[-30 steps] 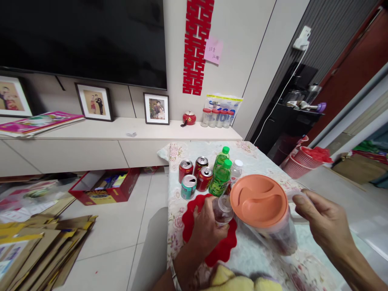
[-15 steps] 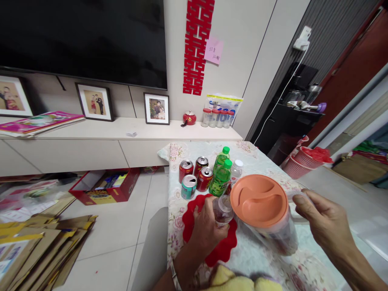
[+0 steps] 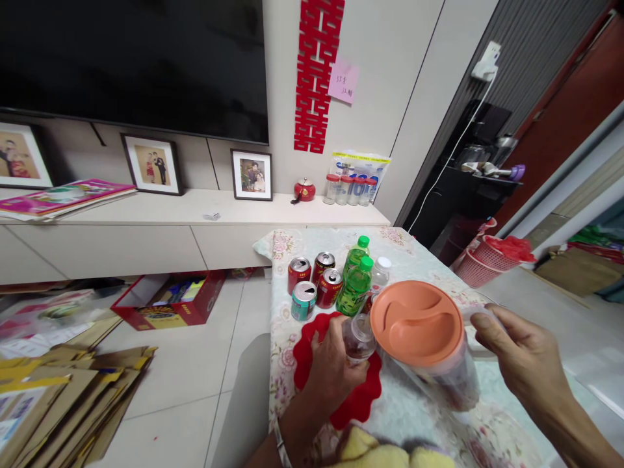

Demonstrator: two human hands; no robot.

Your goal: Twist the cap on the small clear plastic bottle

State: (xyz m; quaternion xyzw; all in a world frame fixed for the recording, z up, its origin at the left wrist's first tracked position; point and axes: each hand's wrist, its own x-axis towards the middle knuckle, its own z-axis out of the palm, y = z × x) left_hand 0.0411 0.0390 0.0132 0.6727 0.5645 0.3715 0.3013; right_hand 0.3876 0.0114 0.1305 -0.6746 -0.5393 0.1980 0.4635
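Observation:
My right hand [image 3: 519, 344] is closed around the clear handle of a pitcher [image 3: 451, 383] with an orange lid [image 3: 416, 322]. The pitcher tilts left, its lid side against or just beside the mouth of a clear cup [image 3: 359, 337]; whether they touch I cannot tell. Dark liquid shows low in the pitcher and in the cup. My left hand [image 3: 336, 364] wraps round the cup over a red scalloped mat [image 3: 355, 406]. Behind stand green-capped bottles [image 3: 355, 286], a white-capped bottle [image 3: 380, 273], red cans [image 3: 329, 288] and a teal can [image 3: 304, 301].
A yellow cloth [image 3: 375, 448] lies at the near edge of the floral tablecloth [image 3: 487, 422]. Beyond the table, a white cabinet [image 3: 219, 211] carries photo frames and red-lidded jars [image 3: 344, 190]. Flattened cardboard [image 3: 82, 396] and a red box [image 3: 168, 302] are on the floor at left.

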